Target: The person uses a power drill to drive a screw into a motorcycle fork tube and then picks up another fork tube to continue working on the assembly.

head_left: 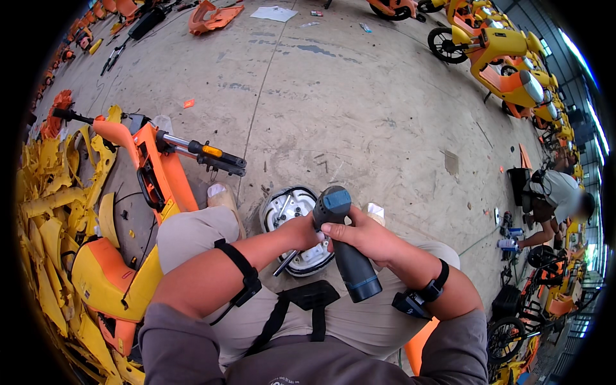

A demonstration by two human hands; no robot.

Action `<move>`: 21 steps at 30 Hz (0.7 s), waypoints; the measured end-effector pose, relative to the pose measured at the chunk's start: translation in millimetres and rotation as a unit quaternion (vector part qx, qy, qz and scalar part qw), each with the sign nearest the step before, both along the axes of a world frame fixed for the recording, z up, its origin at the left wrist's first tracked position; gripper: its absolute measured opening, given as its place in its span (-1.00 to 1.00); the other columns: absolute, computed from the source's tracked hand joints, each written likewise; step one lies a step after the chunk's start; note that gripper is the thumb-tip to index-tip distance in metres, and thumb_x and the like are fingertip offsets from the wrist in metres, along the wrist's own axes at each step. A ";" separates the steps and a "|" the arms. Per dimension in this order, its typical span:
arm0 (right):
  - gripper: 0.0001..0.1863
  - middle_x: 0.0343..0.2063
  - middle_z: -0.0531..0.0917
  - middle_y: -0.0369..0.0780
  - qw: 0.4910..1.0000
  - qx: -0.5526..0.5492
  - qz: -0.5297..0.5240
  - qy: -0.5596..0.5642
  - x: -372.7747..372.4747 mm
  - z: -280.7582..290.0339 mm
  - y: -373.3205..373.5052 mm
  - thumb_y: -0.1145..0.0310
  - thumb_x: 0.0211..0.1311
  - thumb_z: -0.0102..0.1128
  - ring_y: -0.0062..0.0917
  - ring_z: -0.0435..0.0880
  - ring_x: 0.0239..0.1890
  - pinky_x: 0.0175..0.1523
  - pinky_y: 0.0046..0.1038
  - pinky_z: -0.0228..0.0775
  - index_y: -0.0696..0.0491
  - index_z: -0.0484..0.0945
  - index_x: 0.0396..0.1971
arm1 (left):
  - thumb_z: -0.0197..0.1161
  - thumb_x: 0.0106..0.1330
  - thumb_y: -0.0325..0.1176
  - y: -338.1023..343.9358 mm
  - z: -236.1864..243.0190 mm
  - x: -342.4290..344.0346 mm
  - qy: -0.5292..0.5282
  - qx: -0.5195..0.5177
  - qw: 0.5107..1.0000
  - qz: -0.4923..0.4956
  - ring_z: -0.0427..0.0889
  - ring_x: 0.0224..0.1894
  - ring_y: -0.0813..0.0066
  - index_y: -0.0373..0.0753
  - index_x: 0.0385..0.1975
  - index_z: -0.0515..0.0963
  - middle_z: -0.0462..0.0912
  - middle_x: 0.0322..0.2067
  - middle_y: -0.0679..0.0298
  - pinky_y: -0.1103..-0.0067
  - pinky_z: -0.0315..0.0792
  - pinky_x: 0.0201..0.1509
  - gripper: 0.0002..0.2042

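Observation:
My right hand [367, 236] is wrapped round a black cordless power driver [359, 273] with blue trim, its battery end toward me. Close against the tool's head, my left hand [300, 232] is closed, and the tool hides what its fingers hold. Below both hands, on the floor between my feet, lies a rounded white metal housing [273, 208] with small fittings inside it. A thin silver rod [286, 263] slants across the housing's near left edge, beneath my left hand.
An orange and yellow scooter frame [173, 173] lies at my left, beside a heap of yellow plastic panels [54, 224]. Yellow scooters [500, 48] line the far right. A person [555, 196] bends over at the right, near cans [507, 244]. An orange panel [208, 18] lies far ahead.

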State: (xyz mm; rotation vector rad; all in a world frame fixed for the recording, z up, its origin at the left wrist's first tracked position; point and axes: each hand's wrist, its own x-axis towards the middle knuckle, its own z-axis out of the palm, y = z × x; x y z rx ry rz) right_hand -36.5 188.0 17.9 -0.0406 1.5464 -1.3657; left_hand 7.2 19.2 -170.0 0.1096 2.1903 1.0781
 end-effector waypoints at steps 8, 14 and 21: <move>-0.18 -0.21 0.58 -0.12 1.000 -0.001 0.001 -0.011 -1.6 2.7 -0.4 0.07 0.22 0.37 -0.55 0.64 -0.27 -0.16 -0.47 0.56 0.24 0.16 0.26 | 0.13 0.25 -0.26 -0.4 1.9 -0.4 0.002 0.006 1.000 0.004 0.66 -0.14 0.18 -0.13 -0.25 0.61 0.69 -0.26 0.12 0.36 0.48 -0.05 -0.81; -0.14 -0.18 0.59 -0.10 1.000 0.001 0.004 -0.001 0.1 -1.7 1.3 0.07 0.22 0.37 -0.54 0.64 -0.26 -0.16 -0.46 0.56 0.25 0.12 0.30 | 0.14 0.26 -0.24 -0.2 5.6 -1.8 0.009 0.006 1.000 -0.007 0.66 -0.13 0.18 -0.15 -0.23 0.60 0.68 -0.26 0.11 0.37 0.49 -0.04 -0.80; -0.11 -0.14 0.58 -0.07 1.000 0.011 0.012 0.009 0.2 0.1 0.5 0.06 0.21 0.37 -0.52 0.64 -0.23 -0.15 -0.44 0.56 0.30 0.10 0.30 | 0.16 0.28 -0.24 -0.5 -1.1 -0.4 0.027 0.025 0.999 -0.012 0.66 -0.12 0.20 -0.18 -0.17 0.56 0.68 -0.24 0.11 0.38 0.49 -0.04 -0.78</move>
